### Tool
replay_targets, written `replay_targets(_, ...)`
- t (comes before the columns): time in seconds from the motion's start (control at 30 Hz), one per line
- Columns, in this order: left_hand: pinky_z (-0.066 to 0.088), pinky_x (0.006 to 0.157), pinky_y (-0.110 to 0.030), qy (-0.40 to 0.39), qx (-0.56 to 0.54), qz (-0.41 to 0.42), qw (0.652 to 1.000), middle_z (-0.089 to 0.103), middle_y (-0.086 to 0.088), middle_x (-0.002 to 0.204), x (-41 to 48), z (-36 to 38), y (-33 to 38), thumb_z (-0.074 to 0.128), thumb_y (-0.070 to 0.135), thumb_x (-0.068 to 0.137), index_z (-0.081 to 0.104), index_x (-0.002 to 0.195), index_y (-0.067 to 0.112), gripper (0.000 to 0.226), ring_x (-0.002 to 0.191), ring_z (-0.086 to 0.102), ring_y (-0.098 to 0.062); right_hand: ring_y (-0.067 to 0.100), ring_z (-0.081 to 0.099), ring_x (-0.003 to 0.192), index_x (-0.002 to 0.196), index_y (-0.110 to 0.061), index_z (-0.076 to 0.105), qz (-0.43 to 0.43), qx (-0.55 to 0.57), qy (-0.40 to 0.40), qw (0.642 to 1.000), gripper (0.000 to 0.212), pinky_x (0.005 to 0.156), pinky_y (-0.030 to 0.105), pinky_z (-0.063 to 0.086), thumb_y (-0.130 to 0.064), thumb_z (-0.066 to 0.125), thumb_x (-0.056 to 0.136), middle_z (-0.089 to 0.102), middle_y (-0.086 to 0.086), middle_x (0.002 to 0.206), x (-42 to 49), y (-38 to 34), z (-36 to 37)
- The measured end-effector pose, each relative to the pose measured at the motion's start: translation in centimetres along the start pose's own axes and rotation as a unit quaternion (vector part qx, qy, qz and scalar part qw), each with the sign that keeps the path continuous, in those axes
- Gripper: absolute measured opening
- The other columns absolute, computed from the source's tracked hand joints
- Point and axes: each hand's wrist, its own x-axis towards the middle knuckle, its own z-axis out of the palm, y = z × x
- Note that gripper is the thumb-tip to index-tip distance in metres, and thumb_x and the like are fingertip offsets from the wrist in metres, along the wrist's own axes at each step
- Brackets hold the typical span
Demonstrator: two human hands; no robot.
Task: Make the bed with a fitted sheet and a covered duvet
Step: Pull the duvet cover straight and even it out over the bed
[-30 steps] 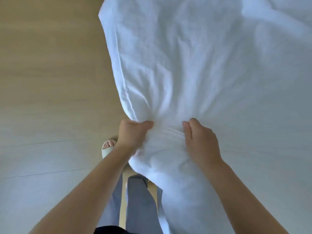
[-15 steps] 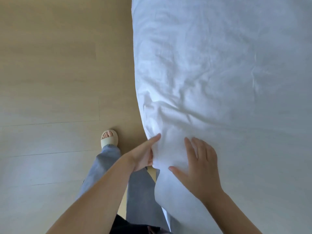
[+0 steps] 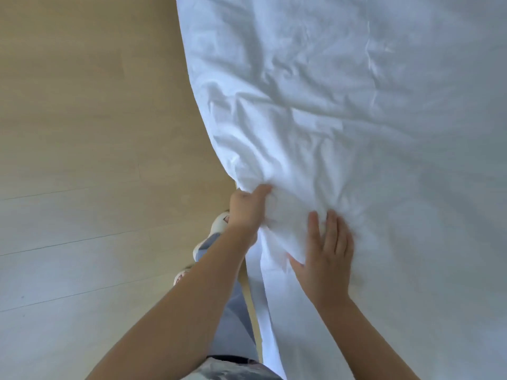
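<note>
A white covered duvet (image 3: 343, 111) fills the right and upper part of the head view, wrinkled and spread over the bed. Its left edge hangs down beside the bed. My left hand (image 3: 245, 208) grips a bunch of the duvet at that edge, fingers curled into the cloth. My right hand (image 3: 326, 250) lies flat on the duvet a little to the right, fingers straight and spread, pressing the cloth. The fitted sheet and mattress are hidden under the duvet.
A pale wooden floor (image 3: 82, 160) takes up the whole left side. My legs in blue jeans (image 3: 233, 319) and light sandals (image 3: 219, 223) stand close against the bed's edge, just below my left hand.
Both hands first bunched the duvet edge, then let go and flattened. Now my left hand has gripped the edge again, while my right hand stays flat on the cloth.
</note>
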Motion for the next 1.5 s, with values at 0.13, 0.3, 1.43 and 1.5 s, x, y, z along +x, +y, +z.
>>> replay_targets(0.13,0.054,0.072,-0.035,-0.162,-0.090,-0.044,0.982,0.069,0.000,0.082,-2.1,-1.2,-1.8,0.059,0.033,0.087,0.068,0.095,0.018,0.019,0.072,0.067,-0.021,0.037,0.062,0.077,0.090,0.004,0.063,0.036,0.048,0.012,0.998,0.026,0.059,0.037,0.050,-0.004,0.077,0.070,0.061,0.022,0.084,1.2,1.7,-0.9)
replay_targets(0.3,0.046,0.066,-0.025,-0.225,0.009,-0.050,0.973,0.065,0.003,0.085,-5.0,-0.2,-6.1,0.056,0.035,0.074,0.062,0.099,0.024,0.028,0.076,0.059,-0.018,0.031,0.051,0.066,0.070,-0.007,0.043,0.020,0.249,0.013,0.968,0.028,0.060,0.035,0.030,-0.015,0.048,0.096,0.052,0.009,0.065,0.4,3.7,-2.0)
replay_targets(1.43,0.047,0.097,-0.032,-0.244,0.052,-0.071,0.966,0.070,0.005,0.109,-13.5,8.3,-10.8,0.043,0.079,0.075,0.064,0.118,0.025,0.072,0.102,0.066,-0.013,0.031,0.049,0.069,0.073,-0.011,0.046,0.158,0.348,0.138,0.914,0.028,0.061,0.034,0.026,-0.017,0.038,0.100,0.053,0.007,0.068,-5.6,11.3,-5.3)
replay_targets(1.5,0.053,0.062,-0.021,-0.237,0.048,-0.073,0.968,0.074,0.006,0.080,-14.7,7.9,-10.3,0.059,0.065,0.077,0.067,0.104,0.017,0.055,0.070,0.070,-0.010,0.040,0.056,0.086,0.092,0.002,0.054,0.155,0.281,0.139,0.937,0.027,0.069,0.040,0.032,-0.018,0.036,0.100,0.061,0.025,0.089,-5.0,11.8,-6.0)
